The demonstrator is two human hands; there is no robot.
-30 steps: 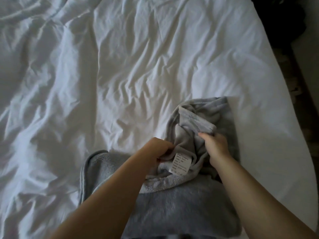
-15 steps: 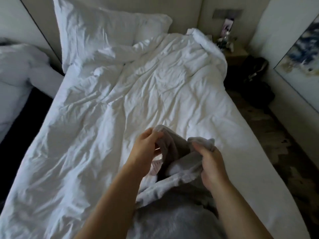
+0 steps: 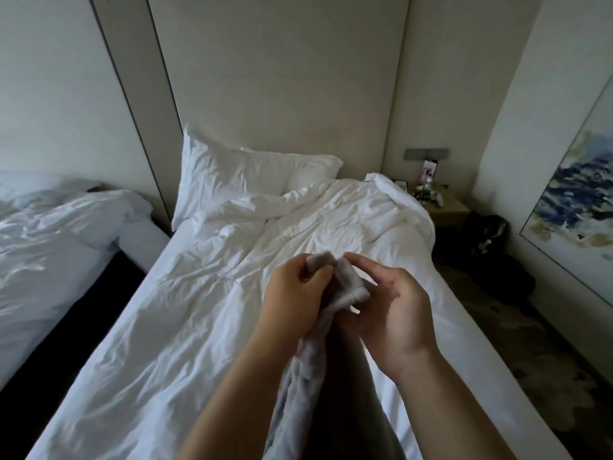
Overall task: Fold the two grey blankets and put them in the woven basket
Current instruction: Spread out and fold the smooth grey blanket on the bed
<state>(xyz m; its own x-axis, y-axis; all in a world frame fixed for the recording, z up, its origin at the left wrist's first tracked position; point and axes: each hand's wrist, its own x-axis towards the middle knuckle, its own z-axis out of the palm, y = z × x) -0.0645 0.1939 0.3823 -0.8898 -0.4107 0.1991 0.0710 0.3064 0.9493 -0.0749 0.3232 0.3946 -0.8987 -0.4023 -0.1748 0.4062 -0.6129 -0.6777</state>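
A grey blanket (image 3: 348,283) is lifted off the bed and hangs down between my forearms toward the bottom of the view. My left hand (image 3: 292,293) is closed on its top edge. Just to the right, my right hand (image 3: 394,313) pinches the same edge from the other side with its fingers partly spread. Only one blanket can be told apart here. The woven basket is not in view.
A bed with a crumpled white duvet (image 3: 205,310) and two pillows (image 3: 238,174) lies under my hands. A second bed (image 3: 49,247) stands at the left across a dark gap. A nightstand (image 3: 444,210) and a dark bag (image 3: 487,234) sit at the right.
Both hands have raised the blanket from the bed to chest height and come closer together. My view has tilted up from the duvet to the headboard wall.
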